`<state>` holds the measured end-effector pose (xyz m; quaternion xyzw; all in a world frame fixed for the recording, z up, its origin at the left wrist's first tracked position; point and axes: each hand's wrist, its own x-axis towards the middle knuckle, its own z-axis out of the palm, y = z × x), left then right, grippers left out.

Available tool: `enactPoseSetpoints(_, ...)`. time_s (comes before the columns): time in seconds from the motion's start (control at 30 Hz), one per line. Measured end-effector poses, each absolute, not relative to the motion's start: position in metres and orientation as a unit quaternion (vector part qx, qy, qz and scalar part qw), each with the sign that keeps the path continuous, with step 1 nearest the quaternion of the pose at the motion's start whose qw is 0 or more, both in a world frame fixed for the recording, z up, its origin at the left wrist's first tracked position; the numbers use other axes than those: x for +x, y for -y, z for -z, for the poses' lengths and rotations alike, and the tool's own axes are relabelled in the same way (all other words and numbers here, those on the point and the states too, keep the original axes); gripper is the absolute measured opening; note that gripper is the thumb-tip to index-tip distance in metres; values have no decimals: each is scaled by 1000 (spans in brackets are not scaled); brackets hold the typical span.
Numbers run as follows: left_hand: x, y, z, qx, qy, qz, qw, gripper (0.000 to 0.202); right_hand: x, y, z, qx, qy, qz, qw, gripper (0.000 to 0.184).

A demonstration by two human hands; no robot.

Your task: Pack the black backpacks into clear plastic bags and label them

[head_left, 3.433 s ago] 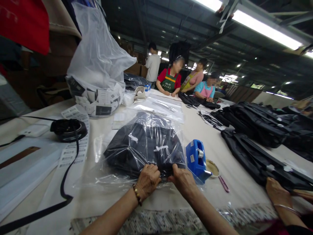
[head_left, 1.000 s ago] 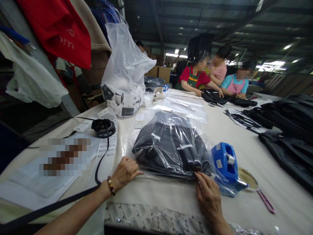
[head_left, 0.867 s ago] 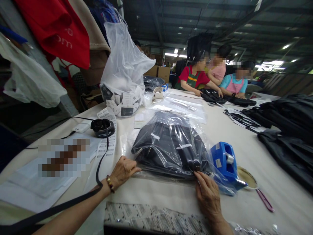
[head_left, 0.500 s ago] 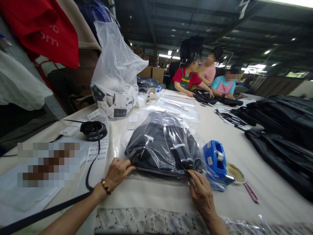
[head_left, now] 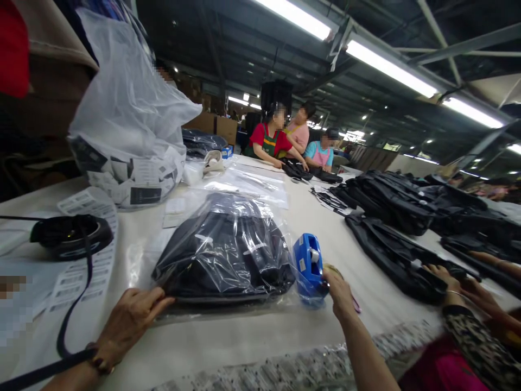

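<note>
A black bag [head_left: 215,255] lies flat inside a clear plastic bag [head_left: 285,296] in front of me. My left hand [head_left: 134,320] is closed, thumb and fingers pinching the lower left edge of the plastic. To the right, a blue tape dispenser [head_left: 303,260] stands against the plastic's right side. My right hand [head_left: 340,293] has its fingers closed around the dispenser's front end. Any tape between those fingers is too small to make out.
A roll of black strap [head_left: 71,236] sits on barcode sheets [head_left: 83,282] at left, behind it a sack of labels [head_left: 150,182]. Black bags [head_left: 391,260] are piled at right, where a co-worker's hands [head_left: 443,279] touch one. Several people [head_left: 268,144] work at the far end.
My right hand has left the plastic's lower right edge and moved right to the tape dispenser. My left hand still pinches the left edge. The view has swung right, bringing a co-worker's arms into sight.
</note>
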<state>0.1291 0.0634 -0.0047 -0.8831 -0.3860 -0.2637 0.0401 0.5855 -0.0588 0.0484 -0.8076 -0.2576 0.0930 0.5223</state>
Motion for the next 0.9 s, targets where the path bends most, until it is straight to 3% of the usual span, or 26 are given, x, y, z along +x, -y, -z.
enactPoseSetpoints(0.17, 130, -62, 1, -888, 369, 270, 49, 47, 584, 49, -48, -760, 204, -178, 590, 31)
enactPoseSetpoints(0.37, 132, -60, -6, -888, 370, 272, 42, 39, 564, 79, -57, -711, 215, -106, 661, 35)
enactPoseSetpoints(0.47, 132, -60, -5, -892, 346, 283, 72, 38, 551, 109, -49, -714, 215, -100, 658, 35)
enactPoseSetpoints(0.7, 129, -62, -3, -891, 368, 261, 49, 42, 546, 121, -1, -702, 115, -277, 646, 52)
enactPoseSetpoints(0.9, 133, -62, -1, -875, 392, 283, 26, 50, 561, 129, 8, -735, 106, -249, 622, 55)
